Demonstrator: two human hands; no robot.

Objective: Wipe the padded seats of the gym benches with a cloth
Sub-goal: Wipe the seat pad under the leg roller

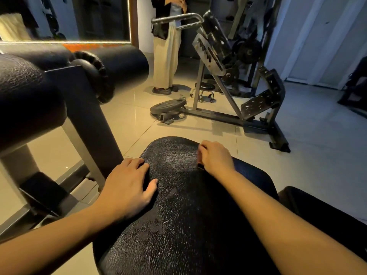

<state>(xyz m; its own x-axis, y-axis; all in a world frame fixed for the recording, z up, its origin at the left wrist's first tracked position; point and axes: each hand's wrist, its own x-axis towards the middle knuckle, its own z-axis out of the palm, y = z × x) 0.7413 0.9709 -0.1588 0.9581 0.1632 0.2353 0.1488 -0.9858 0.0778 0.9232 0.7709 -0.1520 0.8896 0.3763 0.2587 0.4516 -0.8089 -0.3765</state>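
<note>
Black textured vinyl fills most of my view: the padded seat (178,215) lies straight ahead of me, its long axis running away from my body to a rounded far end, over a pale tiled floor (307,155). Left of it stands a steel upright carrying two black roller pads (29,86), well above seat level. Across the floor, well apart from me, sits a plate-loaded machine (228,66); a person (166,56) stands just beside its handles, and a weight plate (168,108) lies flat at its foot. The seat shows dull, damp-looking streaks along its middle, with a greyer sheen towards the far end. My left hand (129,185) rests released on the seat's left edge about halfway along, fingers laid over the rim, thumb on top; it grasps nothing and seems only to brace. My right hand (215,159) is farther out, at the right edge near the far end, clenched knuckles up over a dark wad that I take for the cloth (200,165); only a sliver shows under the fingers, so its shape is unclear. Judgement: the right hand is the working hand, and the surface left to cover lies to its left and back towards me, so the coming stroke should run along the long axis.
</note>
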